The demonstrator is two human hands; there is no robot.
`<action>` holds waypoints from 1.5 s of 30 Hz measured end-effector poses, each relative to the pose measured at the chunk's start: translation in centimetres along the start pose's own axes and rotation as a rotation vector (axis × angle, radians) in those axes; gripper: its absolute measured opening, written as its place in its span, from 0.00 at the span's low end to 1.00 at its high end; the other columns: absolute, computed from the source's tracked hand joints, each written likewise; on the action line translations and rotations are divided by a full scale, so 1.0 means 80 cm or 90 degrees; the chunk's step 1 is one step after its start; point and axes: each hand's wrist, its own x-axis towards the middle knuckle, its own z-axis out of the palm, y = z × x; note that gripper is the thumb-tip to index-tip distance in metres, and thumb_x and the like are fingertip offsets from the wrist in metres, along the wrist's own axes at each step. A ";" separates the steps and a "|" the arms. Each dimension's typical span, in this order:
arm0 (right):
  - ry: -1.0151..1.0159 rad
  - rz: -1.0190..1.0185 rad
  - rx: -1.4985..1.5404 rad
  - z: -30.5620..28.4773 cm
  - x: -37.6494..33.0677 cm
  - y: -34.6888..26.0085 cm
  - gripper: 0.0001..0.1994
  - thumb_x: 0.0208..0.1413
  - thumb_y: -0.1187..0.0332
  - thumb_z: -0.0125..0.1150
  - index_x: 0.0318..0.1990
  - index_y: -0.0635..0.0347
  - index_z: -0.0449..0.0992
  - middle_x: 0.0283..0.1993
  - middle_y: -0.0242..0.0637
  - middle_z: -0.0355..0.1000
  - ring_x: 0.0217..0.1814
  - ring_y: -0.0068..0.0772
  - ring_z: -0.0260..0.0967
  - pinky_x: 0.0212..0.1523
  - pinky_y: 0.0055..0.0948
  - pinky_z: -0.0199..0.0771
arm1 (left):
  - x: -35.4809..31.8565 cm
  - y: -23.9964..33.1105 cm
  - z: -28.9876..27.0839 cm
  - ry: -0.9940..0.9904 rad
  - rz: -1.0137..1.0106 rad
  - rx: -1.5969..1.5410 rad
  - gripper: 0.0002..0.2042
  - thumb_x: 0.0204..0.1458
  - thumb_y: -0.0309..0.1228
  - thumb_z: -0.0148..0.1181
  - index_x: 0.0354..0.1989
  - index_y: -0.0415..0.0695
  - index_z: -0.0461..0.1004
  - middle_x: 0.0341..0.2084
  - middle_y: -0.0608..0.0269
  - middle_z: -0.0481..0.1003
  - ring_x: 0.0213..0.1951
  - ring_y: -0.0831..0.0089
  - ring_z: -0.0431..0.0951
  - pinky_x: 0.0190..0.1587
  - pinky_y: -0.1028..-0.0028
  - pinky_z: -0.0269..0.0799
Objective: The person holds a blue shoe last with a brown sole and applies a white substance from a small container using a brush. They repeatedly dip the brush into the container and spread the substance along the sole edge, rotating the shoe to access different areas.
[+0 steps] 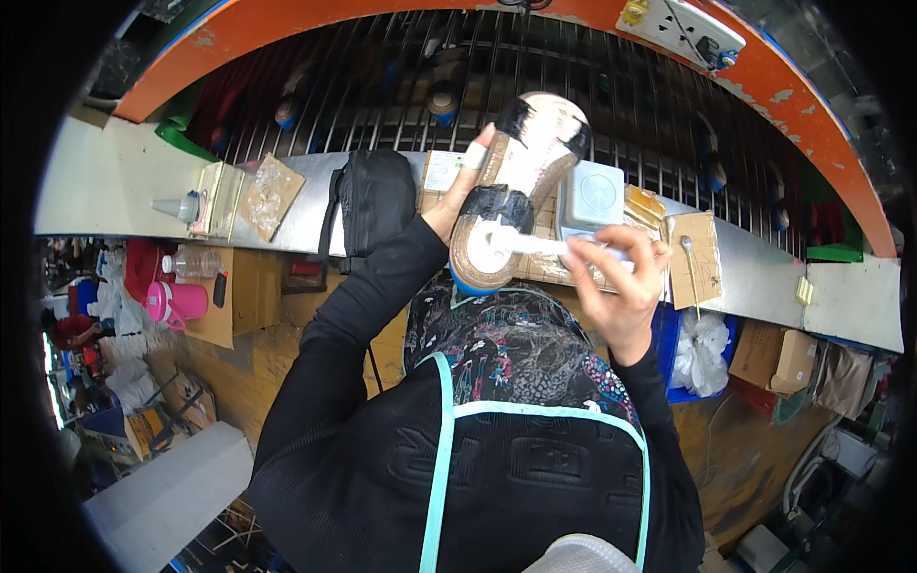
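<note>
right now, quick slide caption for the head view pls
Left hand holds a sandal sole-up while the right hand brushes its heel with a white brush.

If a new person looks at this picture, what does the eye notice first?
First, the shoe sole held up at the centre by the left hand, while the right hand presses a white brush against it. Then the orange curved frame across the top, and the black bag on the grey bench.

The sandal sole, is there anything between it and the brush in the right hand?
Nothing visible. The left hand holds the sandal up by its edge, and the white brush in the right hand already rests its tip on the heel end of the sole, over the metal bench.
</note>
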 end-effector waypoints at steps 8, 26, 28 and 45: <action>0.111 0.151 0.047 0.020 0.026 0.046 0.08 0.46 0.66 0.70 0.35 0.53 0.83 0.35 0.30 0.70 0.26 0.24 0.62 0.40 0.27 0.53 | -0.007 -0.003 0.040 0.026 0.135 0.208 0.37 0.58 0.62 0.42 0.59 0.38 0.65 0.48 0.55 0.74 0.46 0.71 0.77 0.49 0.73 0.74; 0.040 0.235 0.179 0.077 0.048 0.021 0.42 0.36 0.55 0.79 0.54 0.70 0.60 0.50 0.42 0.54 0.46 0.36 0.52 0.48 0.32 0.59 | -0.023 -0.009 0.037 0.236 0.241 0.627 0.26 0.59 0.53 0.50 0.38 0.36 0.74 0.26 0.62 0.73 0.31 0.77 0.69 0.35 0.73 0.66; 0.037 0.252 0.196 0.079 0.056 0.026 0.34 0.37 0.53 0.77 0.41 0.65 0.61 0.56 0.48 0.53 0.56 0.46 0.49 0.56 0.42 0.52 | -0.022 -0.011 0.033 0.234 0.259 0.620 0.26 0.59 0.53 0.51 0.39 0.36 0.75 0.28 0.61 0.74 0.32 0.77 0.70 0.37 0.74 0.67; -0.102 0.775 -0.187 0.081 -0.189 0.251 0.41 0.33 0.41 0.75 0.39 0.75 0.70 0.38 0.57 0.72 0.41 0.54 0.71 0.44 0.44 0.71 | -0.073 -0.004 -0.008 -0.064 0.012 -0.125 0.29 0.59 0.48 0.50 0.58 0.35 0.60 0.39 0.53 0.66 0.36 0.70 0.67 0.41 0.80 0.66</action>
